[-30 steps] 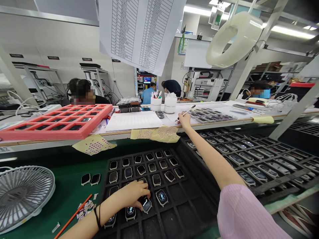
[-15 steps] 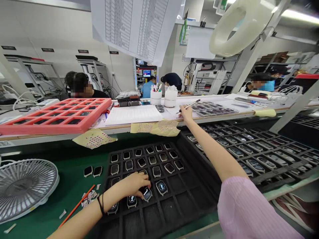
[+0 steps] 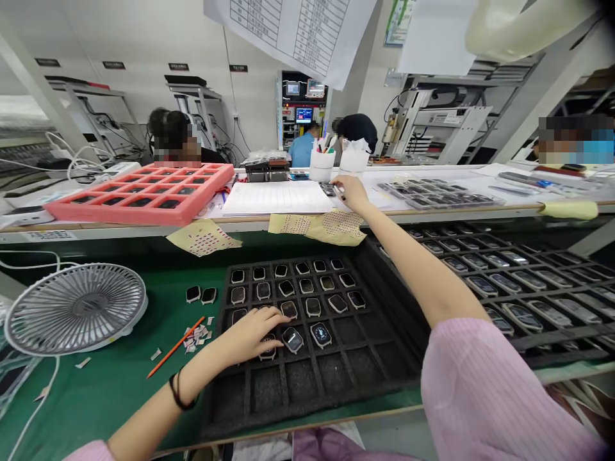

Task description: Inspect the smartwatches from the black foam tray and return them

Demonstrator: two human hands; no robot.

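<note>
My left hand [image 3: 257,333] reaches over a black foam tray [image 3: 307,378], its fingers spread and apart. Its thumb and fingertips are beside a watch [image 3: 293,340] with a lit screen, and no watch is gripped. To the right of that sits another watch [image 3: 320,334] showing a dial. Several dark-screened watches fill the rows behind. Up on the shelf, my right hand [image 3: 354,194] is closed around a pen [image 3: 341,191], most of which the fingers hide. It is beside a lined paper sheet [image 3: 278,198] and small dark parts.
A red foam tray [image 3: 182,214] and a white pen cup [image 3: 322,165] stand on the shelf. A clear tray of parts [image 3: 442,194] lies right. Below are a fan [image 3: 77,310], an orange stick [image 3: 175,347], two loose watches [image 3: 208,296] and another black watch tray [image 3: 542,320].
My left fingers have come off the lit watch and spread. My right hand has shifted left toward the paper sheet, the pen now turned and less visible. The camera view has swung.
</note>
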